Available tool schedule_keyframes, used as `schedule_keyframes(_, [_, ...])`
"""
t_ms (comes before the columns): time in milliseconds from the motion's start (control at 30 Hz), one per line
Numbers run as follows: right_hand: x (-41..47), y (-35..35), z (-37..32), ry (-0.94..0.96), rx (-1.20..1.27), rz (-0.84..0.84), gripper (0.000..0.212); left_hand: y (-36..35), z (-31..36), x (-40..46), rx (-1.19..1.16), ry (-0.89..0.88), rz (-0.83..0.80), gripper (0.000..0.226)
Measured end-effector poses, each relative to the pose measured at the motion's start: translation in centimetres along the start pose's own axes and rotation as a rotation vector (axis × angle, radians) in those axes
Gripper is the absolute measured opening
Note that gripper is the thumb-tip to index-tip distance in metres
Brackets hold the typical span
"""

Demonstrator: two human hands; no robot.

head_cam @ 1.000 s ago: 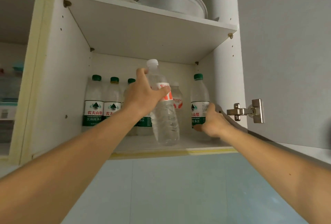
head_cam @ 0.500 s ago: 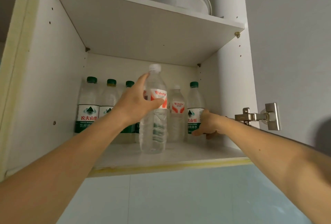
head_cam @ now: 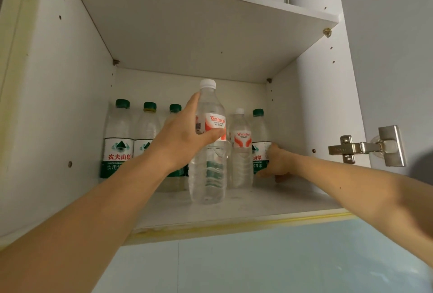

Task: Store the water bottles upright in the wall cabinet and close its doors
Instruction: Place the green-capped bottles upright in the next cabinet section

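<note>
Overhead, the wall cabinet (head_cam: 70,105) stands open, its lower shelf (head_cam: 269,201) carrying a far row of upright bottles. The left hand (head_cam: 180,140) wraps the red-label bottle (head_cam: 208,152), upright near the shelf's front, probably to seat it. The right hand (head_cam: 275,164) curls round the rightmost green-cap bottle (head_cam: 259,133), seemingly steadying or shifting it to make room.

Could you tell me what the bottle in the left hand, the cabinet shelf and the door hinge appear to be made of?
The bottle looks like thin clear plastic: see-through ribbed walls, a white cap and a glossy red-and-white label. The cabinet shelf seems to be white laminated board, matte and scuffed, its front edge yellowed. The door hinge looks like bare metal, silvery with bright reflections.
</note>
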State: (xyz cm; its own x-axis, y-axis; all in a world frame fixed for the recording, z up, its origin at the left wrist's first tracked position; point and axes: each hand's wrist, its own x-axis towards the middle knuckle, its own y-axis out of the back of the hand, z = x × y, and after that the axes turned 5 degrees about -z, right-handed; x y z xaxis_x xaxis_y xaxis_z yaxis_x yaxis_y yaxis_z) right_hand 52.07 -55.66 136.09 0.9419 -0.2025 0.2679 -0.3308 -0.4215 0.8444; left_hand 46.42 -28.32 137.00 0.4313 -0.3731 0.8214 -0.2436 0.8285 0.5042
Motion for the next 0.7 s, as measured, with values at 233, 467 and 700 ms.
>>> schedule_keyframes(233, [1.0,-0.5,0.7,0.094,-0.020,0.102,0.091,0.2,0.1,-0.4,0.093,-0.021,-0.004,0.087])
schedule_keyframes(467, [0.6,-0.1,0.8,0.205,0.171,-0.017,0.050,0.0,-0.2,-0.4,0.081,-0.023,0.000,0.089])
schedule_keyframes(700, [-3.9,1.8,-1.6,0.138,0.172,0.225,0.062,-0.1,-0.9,-0.2,0.048,-0.023,0.016,0.084])
